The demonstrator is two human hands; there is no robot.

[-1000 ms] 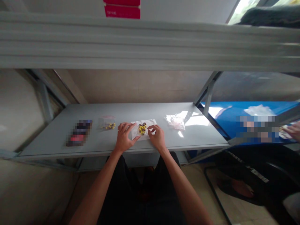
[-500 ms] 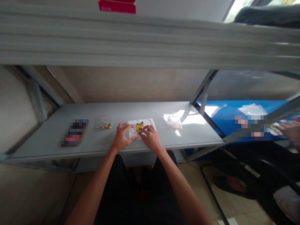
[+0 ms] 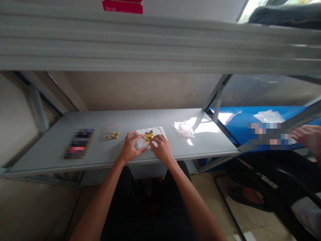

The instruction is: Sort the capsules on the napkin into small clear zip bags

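White sheet [image 3: 161,130], hard to tell whether cloth or paper, lying flat near the front edge of the grey bench [image 3: 140,116]. On it, a small heap of yellow and dark pieces [image 3: 148,136], between two bare hands. Left hand [image 3: 129,146] at the sheet's left side, fingers curved, with a wide gap between them and the thumb. Right hand [image 3: 162,146] over the right part of the sheet, fingers bent, tips just beside the heap; impossible to tell whether pinching a piece or only touching. Left of the hands, a clear bag [image 3: 111,130] with more yellow pieces inside; farther left, a dark, pixelated object [image 3: 79,144]. To the right, apart from the hands, crumpled clear plastic [image 3: 184,129] close to a bright glare. Far right, beyond the metal frame, another person's hand [image 3: 308,136] near a blue surface [image 3: 232,129]. Overhead, a red box [image 3: 122,6] above the ridged shelf edge [image 3: 155,47].
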